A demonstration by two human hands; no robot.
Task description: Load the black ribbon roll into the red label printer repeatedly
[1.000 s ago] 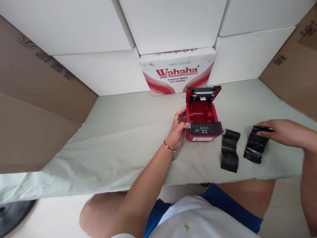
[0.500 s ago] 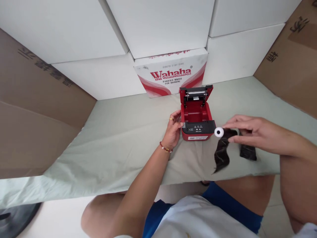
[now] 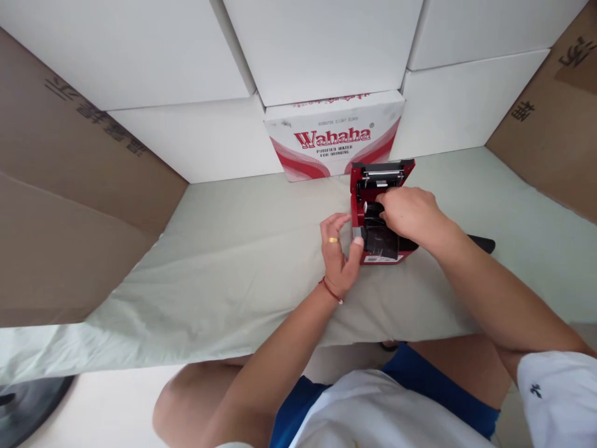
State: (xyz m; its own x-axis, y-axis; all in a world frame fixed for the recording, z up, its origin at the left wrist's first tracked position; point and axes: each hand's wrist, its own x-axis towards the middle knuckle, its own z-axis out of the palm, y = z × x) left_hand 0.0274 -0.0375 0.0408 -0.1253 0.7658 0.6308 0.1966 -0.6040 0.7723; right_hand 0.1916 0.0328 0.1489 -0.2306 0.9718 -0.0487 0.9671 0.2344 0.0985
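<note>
A small red and black printer point(image 3: 383, 259) stands on the green cloth with its lid point(image 3: 383, 167) raised. Inside its bay sits a black roll point(image 3: 374, 210) with a white core end, and a dark strip from it hangs over the front panel. My right hand point(image 3: 413, 214) reaches over the bay, fingers closed on the roll's right side. At the printer's left front corner is my left hand point(image 3: 341, 252), its thumb near the front edge and its fingers apart beside the left wall. A black object point(image 3: 482, 243), partly hidden, lies behind my right forearm.
A Wahaha carton point(image 3: 336, 140) stands behind the printer against white boxes point(image 3: 326, 50). Brown cardboard point(image 3: 84, 205) rises on the left and more cardboard point(image 3: 550, 124) on the right. The green cloth point(image 3: 233, 261) ends at a front edge above my legs.
My right hand has carried the roll from right of the printer into its open bay, and the strip now lies over the front panel. My left hand's fingers have loosened from the printer's side.
</note>
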